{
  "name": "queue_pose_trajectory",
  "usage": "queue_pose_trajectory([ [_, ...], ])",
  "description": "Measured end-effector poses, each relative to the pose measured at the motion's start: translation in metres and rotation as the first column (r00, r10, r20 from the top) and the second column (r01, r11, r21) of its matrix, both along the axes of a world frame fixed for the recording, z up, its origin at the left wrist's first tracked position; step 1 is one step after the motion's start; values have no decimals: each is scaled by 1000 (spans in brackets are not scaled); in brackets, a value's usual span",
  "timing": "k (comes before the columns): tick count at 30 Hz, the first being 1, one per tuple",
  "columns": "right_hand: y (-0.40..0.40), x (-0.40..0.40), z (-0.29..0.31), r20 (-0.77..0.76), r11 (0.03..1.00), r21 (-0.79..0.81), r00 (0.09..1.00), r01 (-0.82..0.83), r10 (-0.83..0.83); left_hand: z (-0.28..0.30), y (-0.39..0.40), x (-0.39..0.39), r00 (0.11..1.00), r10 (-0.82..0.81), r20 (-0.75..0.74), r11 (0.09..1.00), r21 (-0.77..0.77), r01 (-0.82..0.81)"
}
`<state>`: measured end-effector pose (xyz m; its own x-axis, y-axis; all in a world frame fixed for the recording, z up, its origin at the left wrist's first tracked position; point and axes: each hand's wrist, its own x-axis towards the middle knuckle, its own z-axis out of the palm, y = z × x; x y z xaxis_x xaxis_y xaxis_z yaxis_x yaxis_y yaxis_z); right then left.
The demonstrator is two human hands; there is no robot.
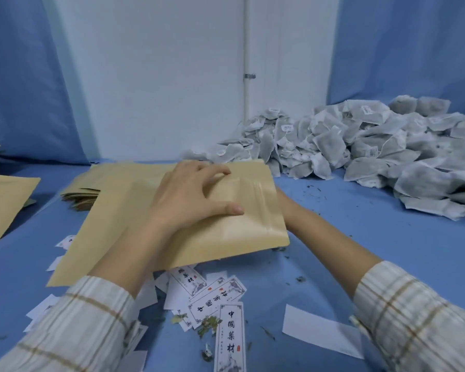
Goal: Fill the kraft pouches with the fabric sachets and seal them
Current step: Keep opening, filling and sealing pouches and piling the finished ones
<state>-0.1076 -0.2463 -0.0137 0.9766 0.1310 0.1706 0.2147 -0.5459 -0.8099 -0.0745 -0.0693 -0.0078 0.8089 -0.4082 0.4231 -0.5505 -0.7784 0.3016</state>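
The kraft pouch (226,226) lies flat on the blue table (360,237), directly under your left hand (191,194). Its clear zip-strip end points toward your right forearm. The left hand rests palm down on the pouch with fingers spread and curled lightly, thumb stretched along the paper; it presses the pouch and grips nothing. Your right hand (281,200) is tucked behind and under the strip end of the pouch, hidden from the wrist onward; whether it is open or closed on anything cannot be told. Whether the pouch holds sachets, or whether its strip is pressed closed, cannot be told either.

A stack of further kraft pouches (110,173) lies under and beyond your left hand, its edges fanned out on the left. More kraft sheets (6,200) sit far to the left of the left hand.

The heap of fabric sachets (360,146) is piled beyond and to the right of your right hand, well apart from the pouch, reaching the right edge of view. Some carry small tags on strings.

Printed paper labels (230,336) with Chinese characters lie scattered near your forearms, between both sleeves, some face down. Dried leaf crumbs (207,324) are strewn among them and across the table near the right forearm.
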Motion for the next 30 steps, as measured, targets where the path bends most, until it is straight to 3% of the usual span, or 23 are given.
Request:
queue_pose_trajectory([
  [3,-17,10,-9,-35,998,59,999,2,0,10,-18,8,974,-167,-156,984,40,175],
  [5,-36,14,-10,-28,996,87,1000,13,-10,13,-36,15,955,-196,-221,974,64,215],
  [8,-77,27,-15,-48,986,81,988,149,-145,12,-72,21,960,-203,-192,974,61,218],
  [10,-110,27,-19,-145,909,289,952,301,-269,7,-99,23,956,-234,-179,971,-2,237],
  [11,-125,26,-22,-137,887,297,935,353,-326,3,-112,24,952,-249,-181,968,-25,249],
  [14,-164,21,-26,114,901,-4,895,435,-431,-12,-153,29,941,-270,-203,963,-47,266],
  [16,-191,15,-38,308,872,-118,852,476,-423,-22,-179,35,937,-270,-221,963,-67,261],
  [18,-218,16,-47,394,838,-217,830,501,-394,-29,-203,41,934,-270,-235,963,-82,257],
  [20,-247,21,-52,472,738,-250,745,626,-471,-33,-222,46,933,-277,-228,961,-88,263],
  [23,-293,28,-52,646,496,-238,517,835,-561,-38,-244,58,947,-262,-185,965,-70,253],
  [24,-308,32,-53,649,401,-295,490,867,-582,-39,-250,62,953,-251,-170,968,-66,243],
  [27,-339,42,-59,514,184,-610,561,771,-649,-42,-262,74,962,-218,-161,976,-61,211],
  [29,-346,45,-66,519,162,-662,603,732,-605,-44,-267,79,959,-212,-190,976,-81,200],
  [30,-347,46,-67,565,203,-613,604,763,-562,-46,-268,81,954,-214,-211,975,-98,198],
])
